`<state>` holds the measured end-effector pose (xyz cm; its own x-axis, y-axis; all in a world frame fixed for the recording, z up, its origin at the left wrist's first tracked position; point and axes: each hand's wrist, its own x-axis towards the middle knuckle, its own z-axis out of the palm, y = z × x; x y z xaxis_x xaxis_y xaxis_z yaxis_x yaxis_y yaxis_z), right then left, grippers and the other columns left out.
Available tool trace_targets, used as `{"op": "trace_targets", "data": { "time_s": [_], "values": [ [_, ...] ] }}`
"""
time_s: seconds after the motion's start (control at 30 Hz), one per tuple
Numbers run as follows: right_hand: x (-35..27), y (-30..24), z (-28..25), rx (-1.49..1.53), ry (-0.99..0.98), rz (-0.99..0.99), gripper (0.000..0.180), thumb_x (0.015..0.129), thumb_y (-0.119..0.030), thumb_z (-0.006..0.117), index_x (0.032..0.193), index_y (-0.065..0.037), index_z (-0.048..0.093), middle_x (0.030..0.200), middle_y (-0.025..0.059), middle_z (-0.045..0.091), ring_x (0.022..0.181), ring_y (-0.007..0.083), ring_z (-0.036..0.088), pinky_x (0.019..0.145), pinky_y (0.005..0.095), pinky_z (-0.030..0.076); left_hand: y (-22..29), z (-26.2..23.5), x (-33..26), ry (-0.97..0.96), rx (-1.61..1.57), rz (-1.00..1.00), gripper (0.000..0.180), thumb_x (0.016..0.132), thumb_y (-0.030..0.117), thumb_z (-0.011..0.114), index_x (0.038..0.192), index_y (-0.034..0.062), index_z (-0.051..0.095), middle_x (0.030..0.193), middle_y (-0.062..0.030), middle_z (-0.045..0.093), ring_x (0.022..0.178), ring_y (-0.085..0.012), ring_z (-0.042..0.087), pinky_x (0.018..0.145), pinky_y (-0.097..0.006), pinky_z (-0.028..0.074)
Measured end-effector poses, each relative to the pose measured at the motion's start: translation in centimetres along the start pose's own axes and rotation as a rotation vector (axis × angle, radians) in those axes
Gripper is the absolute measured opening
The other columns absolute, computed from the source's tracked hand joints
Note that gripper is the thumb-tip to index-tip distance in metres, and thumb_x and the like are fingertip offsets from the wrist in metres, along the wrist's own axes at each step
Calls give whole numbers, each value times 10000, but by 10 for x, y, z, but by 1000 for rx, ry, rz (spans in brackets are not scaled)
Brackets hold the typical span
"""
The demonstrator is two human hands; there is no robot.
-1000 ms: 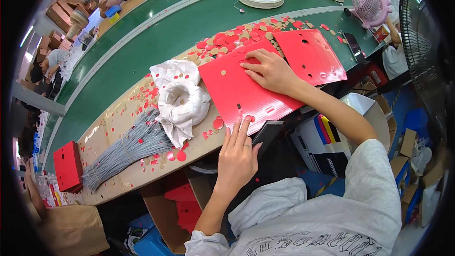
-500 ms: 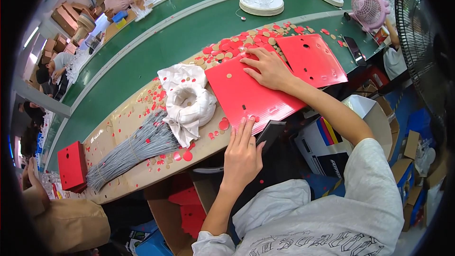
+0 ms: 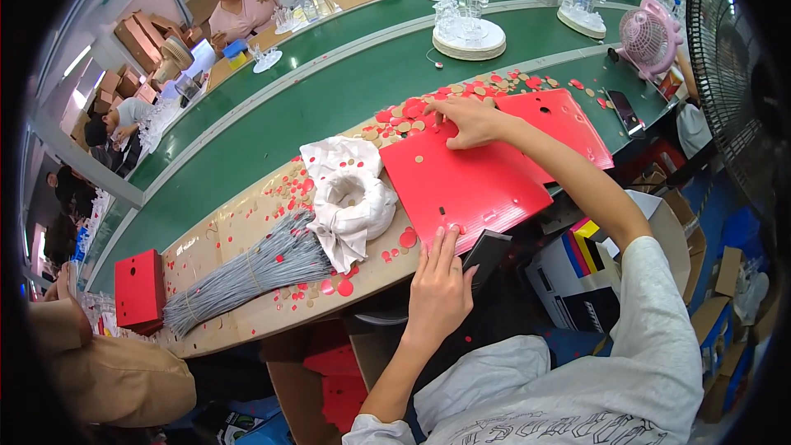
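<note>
A red plastic sheet (image 3: 461, 185) with small holes lies in front of me on the bench. My left hand (image 3: 439, 284) rests on its near edge, fingers stretched out and flat. Close to the far edge is my right hand (image 3: 471, 122), its fingers bent and apart, the thumb over the sheet. Red and tan discs (image 3: 404, 115) are scattered just beyond the fingertips. A second red sheet (image 3: 568, 128) lies to the right, partly behind my right forearm. A single tan disc (image 3: 418, 160) sits on the front sheet. A dark flat-sided object (image 3: 488, 257) stands beside my left thumb.
Left of the sheet are a rolled white cloth ring (image 3: 353, 202), a bundle of grey ties (image 3: 247, 276) and a red stack (image 3: 138, 290). A green conveyor (image 3: 329, 107) carries clear models on white bases (image 3: 470, 37). A pink fan (image 3: 649, 37) and phone (image 3: 624, 113) are right.
My right hand's fingers have bent and its knuckles have risen, near the sheet's far edge. My left hand stays on the near edge. The whole view has shifted slightly.
</note>
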<state>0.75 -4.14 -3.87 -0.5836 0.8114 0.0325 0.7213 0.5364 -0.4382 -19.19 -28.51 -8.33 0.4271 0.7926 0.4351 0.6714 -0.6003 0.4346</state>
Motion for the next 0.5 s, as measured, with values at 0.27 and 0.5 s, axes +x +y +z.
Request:
{"op": "trace_targets", "data": {
  "time_s": [0.27,0.5],
  "values": [
    [0,-25,-4,-404,209,-157,584,702,-160,722,1244,-44,536,1137,140,601,1107,314,573,951,437,458,-1,2,-2,-27,23,2,243,890,120,672,918,-119,636,1432,-268,508,1380,-411,451,1113,-536,387],
    [-16,-40,-22,-307,417,-316,338,738,-102,762,1019,-58,579,1040,110,606,1002,319,620,896,406,501,0,-2,-3,21,-3,27,201,857,71,700,834,-93,585,1438,-246,512,1344,-447,477,1071,-569,418]
  ]
}}
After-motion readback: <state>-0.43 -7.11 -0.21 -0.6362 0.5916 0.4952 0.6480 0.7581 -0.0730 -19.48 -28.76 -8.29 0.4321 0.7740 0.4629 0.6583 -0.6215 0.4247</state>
